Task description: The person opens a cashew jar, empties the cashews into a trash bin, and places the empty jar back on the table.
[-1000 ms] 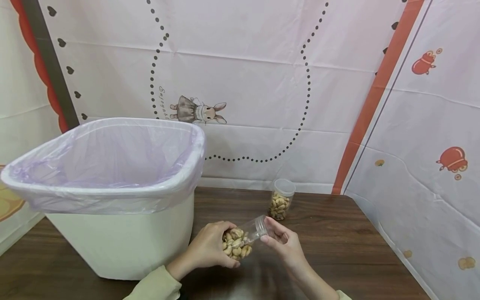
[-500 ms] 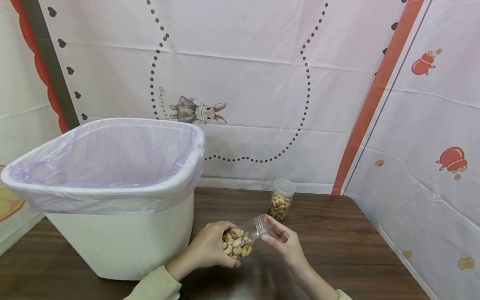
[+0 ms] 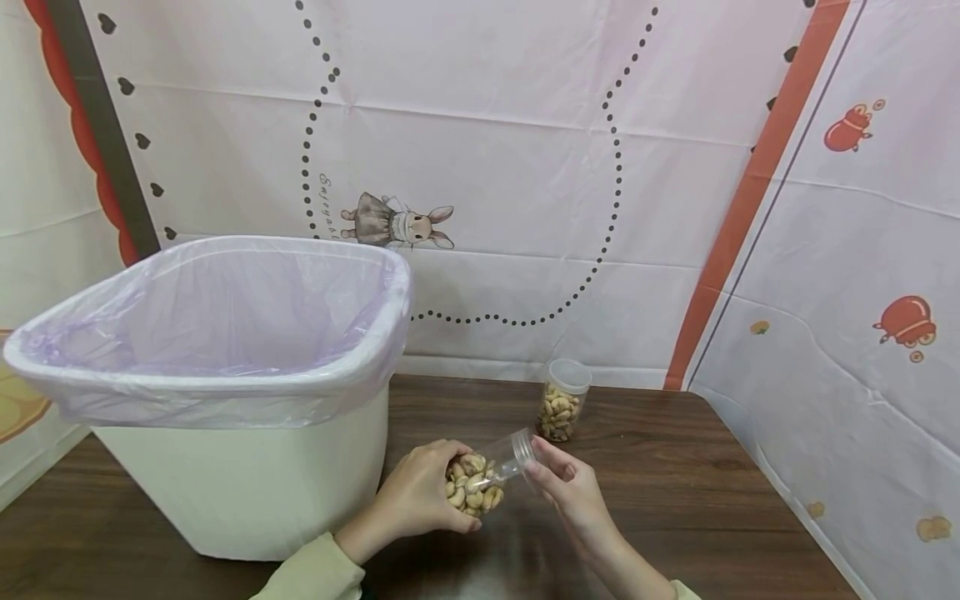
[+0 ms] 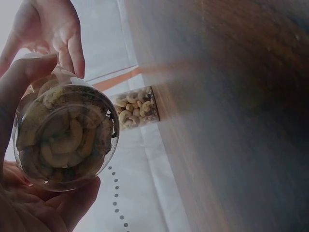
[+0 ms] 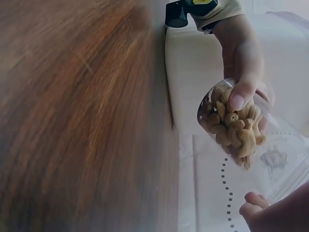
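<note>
A clear plastic jar of cashews (image 3: 474,483) is held tilted above the table, its ridged clear end (image 3: 522,448) pointing up and right. My left hand (image 3: 422,492) grips the nut-filled lower part, thumb on the near side and fingers on the far side. At the ridged end, my right hand (image 3: 570,483) pinches with thumb and fingers. In the left wrist view the round jar bottom (image 4: 67,140) faces the camera, packed with nuts. The right wrist view shows the left thumb (image 5: 239,99) pressed along the jar's side.
Upright behind the hands stands a second jar of cashews (image 3: 561,404) with a translucent lid. A large white bin (image 3: 255,483) lined with a thin purple bag (image 3: 247,308) occupies the left of the dark wooden table (image 3: 690,483). Printed cloth (image 3: 480,167) hangs behind.
The right thumb and fingers have shifted slightly at the jar's ridged end, with the thumb now a little higher. The left hand and the jar stay nearly in place.
</note>
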A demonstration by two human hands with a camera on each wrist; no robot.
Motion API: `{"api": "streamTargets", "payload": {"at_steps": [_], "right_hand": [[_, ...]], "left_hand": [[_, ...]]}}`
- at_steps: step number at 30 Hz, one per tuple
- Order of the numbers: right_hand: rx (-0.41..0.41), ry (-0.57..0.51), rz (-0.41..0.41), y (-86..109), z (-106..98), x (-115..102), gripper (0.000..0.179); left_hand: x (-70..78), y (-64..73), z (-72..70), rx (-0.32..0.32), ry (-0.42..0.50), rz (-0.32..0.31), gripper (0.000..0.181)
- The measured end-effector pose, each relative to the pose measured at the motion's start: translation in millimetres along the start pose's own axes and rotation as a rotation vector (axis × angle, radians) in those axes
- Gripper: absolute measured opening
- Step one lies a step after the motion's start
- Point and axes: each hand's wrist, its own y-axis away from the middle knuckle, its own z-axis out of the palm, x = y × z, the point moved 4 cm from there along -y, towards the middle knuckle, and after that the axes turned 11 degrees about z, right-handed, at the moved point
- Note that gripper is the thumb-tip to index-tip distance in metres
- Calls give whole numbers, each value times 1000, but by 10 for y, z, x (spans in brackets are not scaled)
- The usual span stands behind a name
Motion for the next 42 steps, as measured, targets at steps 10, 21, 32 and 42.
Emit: {"api": "streamTargets", "payload": {"at_steps": [10,21,32,42], "right_hand": [[15,-6,54,2,27,-5,64],[34,-5,77,-17,40,4,68],[47,0,111,-24,43,36,64],[12,2,84,-20,47,30,64]], "left_hand": [[-6,-6,2,16,-57,-26,69],[-17,2,23,20,-104,-24,67],[-20,20,29,9,-75,-28,67],[-19,25,25,0,-49,-26,66]]}}
